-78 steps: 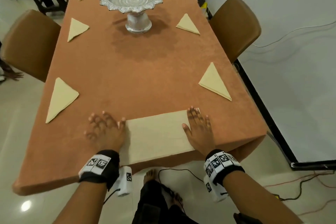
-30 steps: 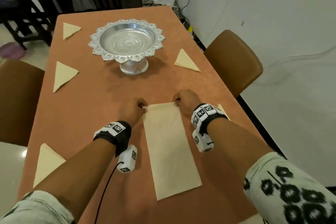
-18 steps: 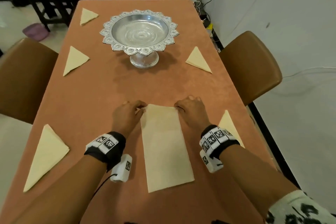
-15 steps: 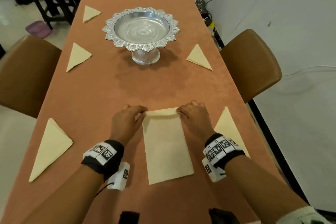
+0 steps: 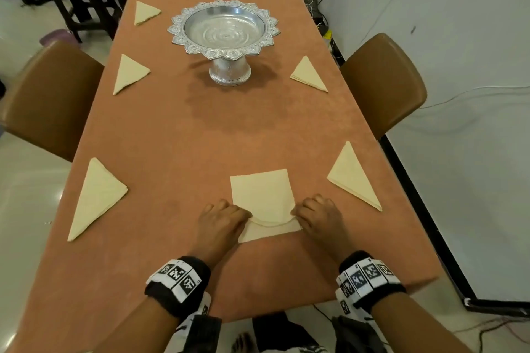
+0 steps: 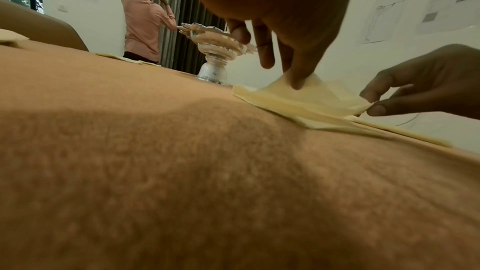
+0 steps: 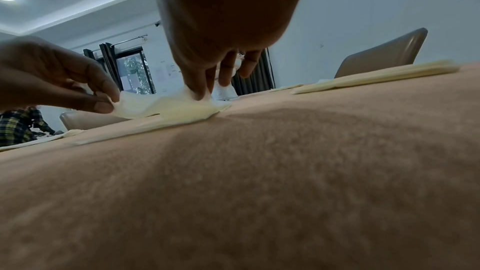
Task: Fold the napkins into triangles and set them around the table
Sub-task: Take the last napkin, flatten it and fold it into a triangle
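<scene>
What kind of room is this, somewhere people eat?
Probably a dining room: a long table under an orange cloth, padded brown chairs along its sides, a silver pedestal bowl as centrepiece, and folded napkins set round it.

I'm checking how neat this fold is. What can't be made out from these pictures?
- Napkin corners: in the head view the left hand and right hand cover the pinched corners, so alignment is unclear.
- Near table end: both wrist views show the cloth close up as blur.
- Bowl: the left wrist view's palm covers part of it.
</scene>
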`<state>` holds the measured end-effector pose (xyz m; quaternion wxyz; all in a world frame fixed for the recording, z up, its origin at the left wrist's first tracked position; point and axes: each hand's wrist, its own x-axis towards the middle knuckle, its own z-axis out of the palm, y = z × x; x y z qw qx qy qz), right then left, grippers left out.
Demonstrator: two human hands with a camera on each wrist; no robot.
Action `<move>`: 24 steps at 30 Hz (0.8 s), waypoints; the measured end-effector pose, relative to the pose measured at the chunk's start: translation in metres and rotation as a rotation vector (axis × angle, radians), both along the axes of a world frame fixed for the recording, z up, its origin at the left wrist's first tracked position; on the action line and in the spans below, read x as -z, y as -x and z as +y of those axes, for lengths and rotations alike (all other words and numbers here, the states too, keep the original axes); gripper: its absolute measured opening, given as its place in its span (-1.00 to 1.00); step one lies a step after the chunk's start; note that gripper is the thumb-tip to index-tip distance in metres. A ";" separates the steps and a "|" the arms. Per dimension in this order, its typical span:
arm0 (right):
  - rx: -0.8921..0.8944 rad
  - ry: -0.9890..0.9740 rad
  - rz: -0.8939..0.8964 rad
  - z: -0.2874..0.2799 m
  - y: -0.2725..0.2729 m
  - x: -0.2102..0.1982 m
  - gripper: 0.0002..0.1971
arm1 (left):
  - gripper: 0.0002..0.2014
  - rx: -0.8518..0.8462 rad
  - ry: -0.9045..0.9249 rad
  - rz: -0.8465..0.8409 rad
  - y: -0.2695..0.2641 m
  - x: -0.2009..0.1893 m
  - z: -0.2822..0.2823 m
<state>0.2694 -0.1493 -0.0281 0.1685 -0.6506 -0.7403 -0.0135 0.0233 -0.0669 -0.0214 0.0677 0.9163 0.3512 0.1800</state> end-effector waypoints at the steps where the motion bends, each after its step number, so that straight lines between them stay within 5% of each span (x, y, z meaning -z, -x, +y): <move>1: 0.001 0.007 0.005 -0.001 0.001 -0.001 -0.83 | -0.80 0.002 -0.012 0.013 0.000 -0.002 -0.001; 3: 0.017 0.075 0.017 -0.002 0.002 -0.005 -0.92 | -0.97 0.002 -0.003 0.077 0.001 -0.005 -0.004; 8: 0.010 0.279 -0.044 -0.003 0.007 -0.015 -0.93 | -0.80 -0.031 0.056 0.341 -0.002 -0.011 -0.011; 11: 0.004 0.434 -0.071 -0.001 0.004 -0.018 -0.76 | -0.82 -0.050 0.100 0.395 -0.001 -0.010 -0.011; 18: -0.054 0.446 -0.068 -0.006 -0.005 -0.015 -0.76 | -0.75 0.043 0.074 0.484 0.005 -0.007 -0.011; 21: -0.143 0.395 -0.242 -0.009 -0.002 -0.011 -0.87 | -0.74 0.092 0.035 0.556 0.002 -0.008 -0.006; 24: -0.272 0.299 -0.475 -0.005 -0.003 -0.014 -0.74 | -0.68 0.170 -0.043 0.612 0.001 -0.009 -0.001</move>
